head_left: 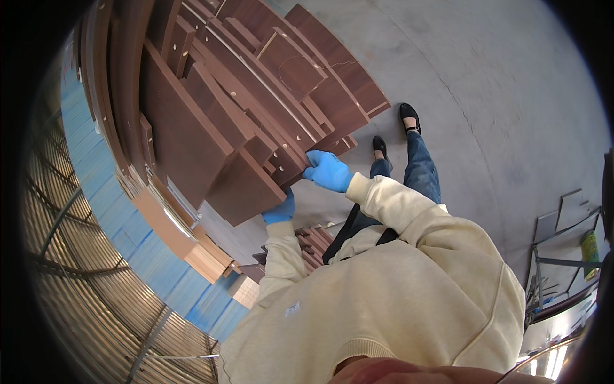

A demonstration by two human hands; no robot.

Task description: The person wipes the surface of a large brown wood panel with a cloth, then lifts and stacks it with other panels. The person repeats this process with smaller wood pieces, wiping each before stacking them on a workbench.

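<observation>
Both my hands wear blue gloves and are at the near end of a stack of dark brown wooden panels. My right hand (328,171) is closed on the end of a long, narrow brown board (295,161), its fingertips curled over the edge. At the near corner of a wide brown panel (246,189), my left hand (280,207) grips from below; its fingers are mostly hidden behind the panel. Several boards in the stack (256,96) have small round pale spots along their edges and lie at uneven angles.
Grey concrete floor (486,128) spreads to the right, where my feet in black shoes (409,118) stand. More brown boards (313,243) lie low beside my left sleeve. A metal-framed rack (566,261) stands at far right. Left are a blue panelled surface (137,237) and corrugated sheeting (83,301).
</observation>
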